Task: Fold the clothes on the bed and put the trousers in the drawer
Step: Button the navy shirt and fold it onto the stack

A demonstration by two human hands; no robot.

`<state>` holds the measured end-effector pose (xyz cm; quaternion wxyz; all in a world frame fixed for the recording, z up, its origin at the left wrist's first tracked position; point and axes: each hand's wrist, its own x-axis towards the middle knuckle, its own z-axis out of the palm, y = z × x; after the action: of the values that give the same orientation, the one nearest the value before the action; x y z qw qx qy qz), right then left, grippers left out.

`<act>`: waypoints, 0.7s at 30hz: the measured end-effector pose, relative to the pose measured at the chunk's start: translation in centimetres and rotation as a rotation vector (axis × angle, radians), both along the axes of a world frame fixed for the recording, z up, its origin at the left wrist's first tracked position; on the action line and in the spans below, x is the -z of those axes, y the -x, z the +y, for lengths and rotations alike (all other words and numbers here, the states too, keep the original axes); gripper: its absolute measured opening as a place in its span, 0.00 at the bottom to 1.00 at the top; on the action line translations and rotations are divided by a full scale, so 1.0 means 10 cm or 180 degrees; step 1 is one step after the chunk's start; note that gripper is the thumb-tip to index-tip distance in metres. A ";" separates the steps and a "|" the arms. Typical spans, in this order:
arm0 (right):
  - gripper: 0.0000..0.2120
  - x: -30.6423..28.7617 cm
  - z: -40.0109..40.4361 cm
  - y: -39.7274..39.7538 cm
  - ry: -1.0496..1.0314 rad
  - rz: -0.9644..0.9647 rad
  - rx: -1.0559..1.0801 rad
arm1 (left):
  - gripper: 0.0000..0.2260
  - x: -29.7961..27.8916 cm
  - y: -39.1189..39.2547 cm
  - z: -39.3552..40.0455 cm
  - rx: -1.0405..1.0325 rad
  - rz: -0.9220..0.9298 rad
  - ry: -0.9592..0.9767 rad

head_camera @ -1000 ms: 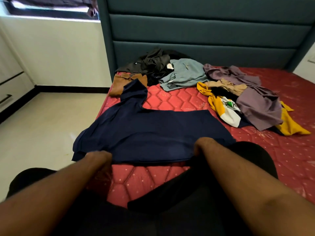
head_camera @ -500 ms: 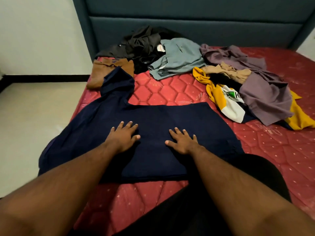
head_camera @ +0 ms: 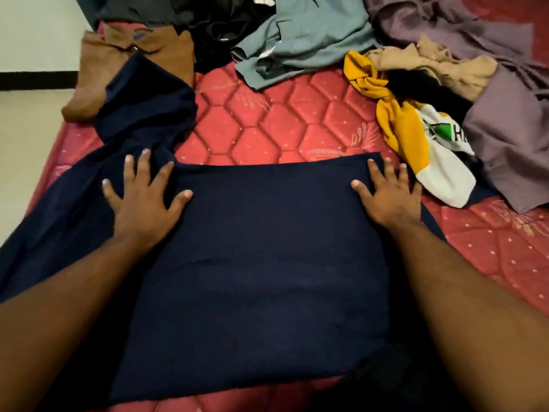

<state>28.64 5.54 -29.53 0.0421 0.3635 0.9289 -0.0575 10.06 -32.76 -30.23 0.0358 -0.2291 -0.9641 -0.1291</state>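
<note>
A navy blue garment (head_camera: 261, 263) lies spread flat on the red quilted mattress (head_camera: 267, 126). One part of it runs up and left towards the bed's corner. My left hand (head_camera: 142, 197) presses flat on the garment's upper left, fingers spread. My right hand (head_camera: 389, 197) lies flat on its upper right corner, fingers apart. Neither hand grips the cloth.
Unfolded clothes lie beyond: a brown piece (head_camera: 98, 81) at the left edge, black clothes (head_camera: 219, 28), a grey-green garment (head_camera: 309, 34), a yellow and white shirt (head_camera: 421, 135), a tan item (head_camera: 439, 66) and a mauve garment (head_camera: 511, 123). Pale floor (head_camera: 23, 135) lies left of the bed.
Both hands let go of the garment's near edge, moved onto the cloth, then slid further away and apart to its far corners. The camera has moved closer to the bed.
</note>
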 end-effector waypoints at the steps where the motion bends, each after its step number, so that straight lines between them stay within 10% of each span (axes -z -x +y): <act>1: 0.31 0.03 -0.01 0.07 -0.0177 0.0200 -0.0053 | 0.30 0.00 0.11 0.05 0.0299 0.0164 -0.0081; 10: 0.20 -0.07 -0.04 0.69 -0.1053 0.0438 -0.1497 | 0.28 -0.45 1.05 0.20 0.2414 0.0423 0.0847; 21: 0.14 -0.77 -0.26 -0.04 -0.1044 -0.0348 -0.2352 | 0.21 -1.14 0.31 -0.06 0.2392 0.0485 0.2058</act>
<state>29.04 2.98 -21.87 0.0507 0.0096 0.9902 0.1298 6.93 -33.31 -18.85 -0.0157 -0.5687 -0.8003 0.1894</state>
